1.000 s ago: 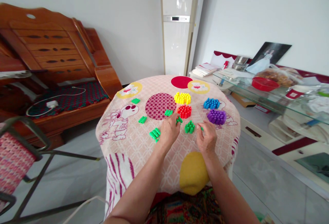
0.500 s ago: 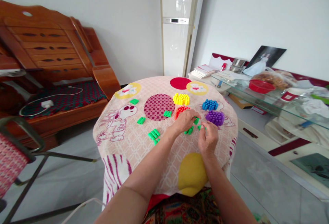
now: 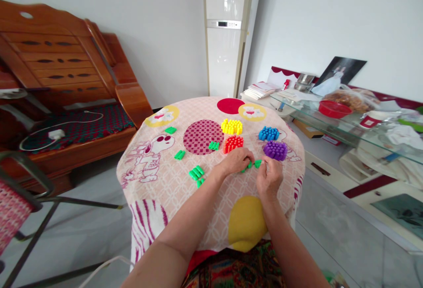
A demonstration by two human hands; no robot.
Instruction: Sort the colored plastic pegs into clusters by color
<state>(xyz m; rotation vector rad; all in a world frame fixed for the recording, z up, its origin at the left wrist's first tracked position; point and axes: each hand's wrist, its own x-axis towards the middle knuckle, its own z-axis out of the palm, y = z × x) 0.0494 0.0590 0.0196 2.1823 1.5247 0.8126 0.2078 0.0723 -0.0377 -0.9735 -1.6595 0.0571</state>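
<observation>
My left hand [image 3: 235, 161] is closed, its fingers curled down on a small green plastic peg [image 3: 250, 164] just in front of the red cluster. Opposite it, my right hand [image 3: 269, 178] pinches with thumb and forefinger at another green peg [image 3: 258, 163]. The two hands are close but apart, and fingers partly hide the pegs. Upright pegs stand packed in a red cluster [image 3: 233, 143], a yellow cluster [image 3: 231, 126], a blue cluster [image 3: 269, 133] and a purple cluster [image 3: 275, 150]. More green pegs [image 3: 197, 172] lie in small groups to the left.
A patterned cloth covers the round table [image 3: 211, 208]. A wooden bench [image 3: 66, 63] stands to the left, with a metal-framed chair [image 3: 20, 208] nearer. On the right, a glass shelf holds a red bowl [image 3: 334, 109] and other items. A tall white cabinet unit [image 3: 223, 54] stands behind.
My left hand has come down and slightly nearer to me, bringing its fingers to the green pegs by my right hand. The right hand has barely moved. The view has shifted slightly.
</observation>
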